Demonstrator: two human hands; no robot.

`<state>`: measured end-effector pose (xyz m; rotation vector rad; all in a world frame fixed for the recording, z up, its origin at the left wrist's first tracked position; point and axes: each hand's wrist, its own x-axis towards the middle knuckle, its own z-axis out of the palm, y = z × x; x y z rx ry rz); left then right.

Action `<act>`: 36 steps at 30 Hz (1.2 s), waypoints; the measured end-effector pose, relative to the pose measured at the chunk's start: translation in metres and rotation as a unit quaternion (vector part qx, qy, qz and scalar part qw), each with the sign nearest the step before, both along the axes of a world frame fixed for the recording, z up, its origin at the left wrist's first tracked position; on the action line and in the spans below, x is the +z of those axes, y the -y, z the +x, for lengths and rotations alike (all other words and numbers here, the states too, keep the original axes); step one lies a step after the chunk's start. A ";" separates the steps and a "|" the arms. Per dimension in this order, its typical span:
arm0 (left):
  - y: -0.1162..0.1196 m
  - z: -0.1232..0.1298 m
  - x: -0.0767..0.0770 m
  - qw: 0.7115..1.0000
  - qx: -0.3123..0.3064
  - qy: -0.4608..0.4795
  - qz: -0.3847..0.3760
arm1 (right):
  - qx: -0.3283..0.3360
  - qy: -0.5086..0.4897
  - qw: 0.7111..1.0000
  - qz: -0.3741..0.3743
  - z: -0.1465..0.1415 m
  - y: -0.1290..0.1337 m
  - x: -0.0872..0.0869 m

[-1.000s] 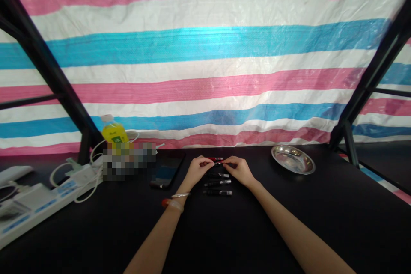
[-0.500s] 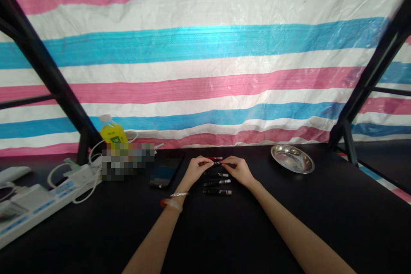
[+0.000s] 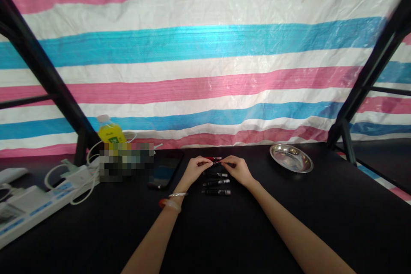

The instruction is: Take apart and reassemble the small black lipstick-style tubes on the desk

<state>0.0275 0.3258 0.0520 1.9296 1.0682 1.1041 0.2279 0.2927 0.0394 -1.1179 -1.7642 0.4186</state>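
My left hand [image 3: 195,170] and my right hand [image 3: 237,169] pinch the two ends of a small dark pen-like item [image 3: 216,162] between them. Just behind it lies a red pen-like item [image 3: 213,158], partly covered by my fingers. Nearer to me, three dark pen-like items lie in a column, roughly parallel: one [image 3: 215,174] beside my fingertips, one with a silvery end [image 3: 216,183], and the nearest one [image 3: 216,192]. Bracelets circle my left wrist.
A shiny metal dish [image 3: 291,158] stands at the right on the black table [image 3: 244,239]. To the left are a dark tablet or phone [image 3: 165,170], a yellow bottle [image 3: 111,132], a blurred-out patch, and a white power strip [image 3: 45,205] with cables. Striped sheeting [image 3: 205,43] hangs behind.
The whole view has shifted very slightly, with things a little further left. Both hands keep their pinch on the small item.
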 end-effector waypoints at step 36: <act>0.000 0.006 -0.006 0.996 0.074 -0.021 0.050 | -0.044 -0.261 0.959 -0.101 0.009 -0.013 -0.002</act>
